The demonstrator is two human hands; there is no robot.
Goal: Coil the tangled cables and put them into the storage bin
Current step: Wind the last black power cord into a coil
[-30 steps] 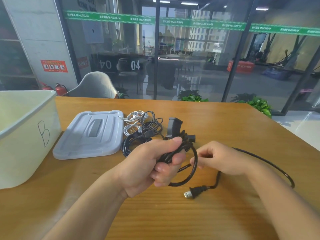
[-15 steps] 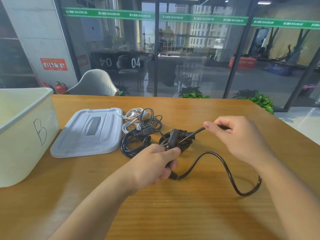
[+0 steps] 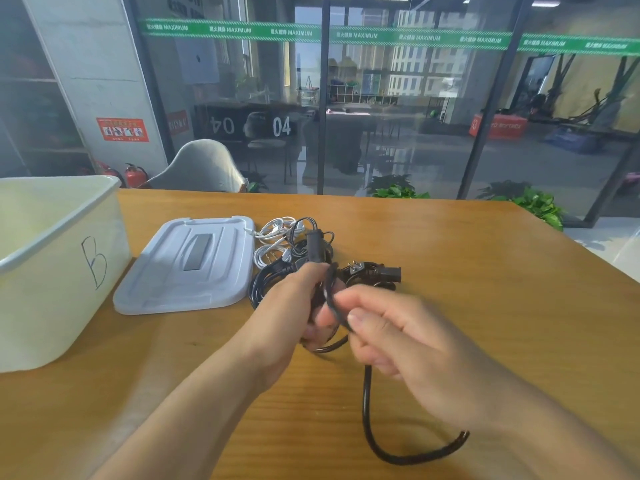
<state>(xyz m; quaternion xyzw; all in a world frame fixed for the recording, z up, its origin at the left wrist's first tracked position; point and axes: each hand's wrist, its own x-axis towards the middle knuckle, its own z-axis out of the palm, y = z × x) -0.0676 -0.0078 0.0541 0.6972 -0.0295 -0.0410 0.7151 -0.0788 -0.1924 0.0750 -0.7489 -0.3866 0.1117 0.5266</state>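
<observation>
The bin sits on the counter at the far left. The lid lies flat just right of it. Right of the lid, touching its edge, is the cable pile. The left hand & right hand meet in front of the pile, w/ one cable btwn them. That cable drops below the right hand & loops on the counter nearer the person. A chair stands behind the counter.

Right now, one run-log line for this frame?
coiling | left hand grips black power cable | right hand pinches it | storage bin open
</observation>
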